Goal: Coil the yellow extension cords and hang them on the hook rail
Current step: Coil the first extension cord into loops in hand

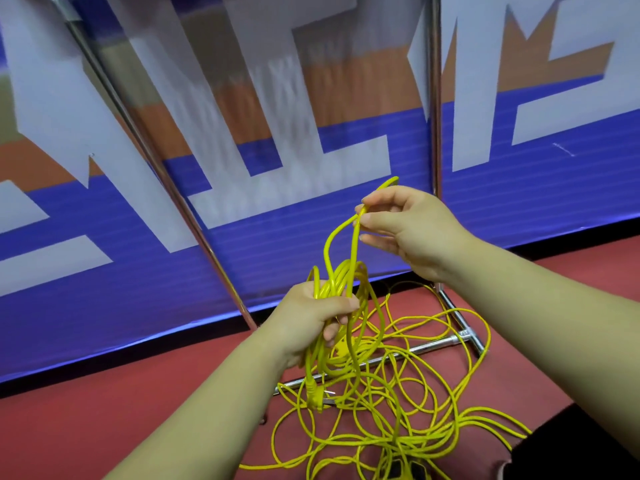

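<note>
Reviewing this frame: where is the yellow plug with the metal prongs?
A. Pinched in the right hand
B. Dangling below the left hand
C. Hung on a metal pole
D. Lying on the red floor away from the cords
B: the plug hangs just below the left hand, which grips the coiled loops, while the right hand pinches only a bare strand of cord.

Two bare hands on two bare arms

The left hand point(311, 317) and the right hand point(405, 230) have nothing on them. The nails are short and plain. Behind each hand, a bare arm runs back to the edge of the view: the left arm point(214, 393) and the right arm point(536, 306). Far back from the right hand, under that arm, is a patch of black cloth point(571, 448). It may be the person's clothes, but that is hard to tell.
</note>
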Tool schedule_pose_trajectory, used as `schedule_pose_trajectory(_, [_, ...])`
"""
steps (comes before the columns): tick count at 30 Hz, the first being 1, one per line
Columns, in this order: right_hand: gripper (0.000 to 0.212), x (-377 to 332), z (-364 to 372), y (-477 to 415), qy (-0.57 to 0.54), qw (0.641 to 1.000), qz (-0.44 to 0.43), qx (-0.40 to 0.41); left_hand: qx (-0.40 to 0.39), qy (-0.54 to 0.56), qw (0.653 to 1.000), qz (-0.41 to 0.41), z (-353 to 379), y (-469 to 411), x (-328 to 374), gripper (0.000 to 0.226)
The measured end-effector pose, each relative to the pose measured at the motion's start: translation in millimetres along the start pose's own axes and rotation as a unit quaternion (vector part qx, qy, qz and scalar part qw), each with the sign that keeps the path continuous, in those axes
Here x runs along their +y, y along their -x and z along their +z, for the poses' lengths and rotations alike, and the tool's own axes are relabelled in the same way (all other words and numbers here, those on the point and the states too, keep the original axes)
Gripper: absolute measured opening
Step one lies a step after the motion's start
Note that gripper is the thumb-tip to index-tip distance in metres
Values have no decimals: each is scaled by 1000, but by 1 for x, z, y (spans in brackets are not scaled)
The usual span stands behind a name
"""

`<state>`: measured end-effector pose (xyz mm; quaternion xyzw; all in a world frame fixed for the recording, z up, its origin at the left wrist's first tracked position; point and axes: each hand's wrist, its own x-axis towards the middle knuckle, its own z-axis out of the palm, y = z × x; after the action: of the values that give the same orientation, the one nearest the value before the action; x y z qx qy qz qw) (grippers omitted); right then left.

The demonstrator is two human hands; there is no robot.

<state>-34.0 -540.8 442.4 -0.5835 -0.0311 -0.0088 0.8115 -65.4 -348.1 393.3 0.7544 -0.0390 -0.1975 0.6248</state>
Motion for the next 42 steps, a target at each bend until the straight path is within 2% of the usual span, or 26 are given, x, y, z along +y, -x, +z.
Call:
schedule_pose_trajectory(4, [15, 2, -16, 2, 99, 995, -19, -15, 25, 42, 999, 11, -3, -3, 12, 13])
schedule_pose_trajectory(6, [13, 11, -21, 6, 163, 985, -13, -59, 43, 68, 997, 24, -8, -2, 21, 7])
schedule_pose_trajectory(7, [13, 17, -23, 8, 219, 972, -10, -88, 54, 81, 995, 32, -11, -1, 26, 8])
schedule_pose_trajectory(9, [17, 33, -26, 12, 358, 923, -9, -144, 77, 111, 990, 49, -16, 3, 35, 12])
schedule_pose_trajectory(11, [21, 47, -24, 17, 420, 889, 5, -180, 95, 141, 983, 67, -21, 8, 44, 13])
schedule_pose_trajectory(15, [27, 66, -8, 26, 427, 880, 3, -207, 106, 198, 970, 93, -31, 18, 56, 12])
schedule_pose_trajectory(21, [30, 73, 25, 34, 325, 920, -15, -217, 112, 209, 966, 107, -43, 32, 57, 12])
schedule_pose_trajectory(26, [29, 81, 47, 34, 285, 942, -18, -177, 128, 216, 963, 96, -58, 42, 54, 14])
schedule_pose_trajectory(29, [25, 80, 52, 32, 262, 958, -28, -117, 146, 230, 958, 85, -70, 46, 51, 9])
schedule_pose_trajectory(35, [17, 70, 62, 31, 283, 956, -80, -5, 186, 197, 961, 59, -85, 45, 37, 9])
schedule_pose_trajectory(42, [14, 67, 48, 4, 278, 951, -50, 122, 183, 109, 977, -2, -89, 41, 17, 13])
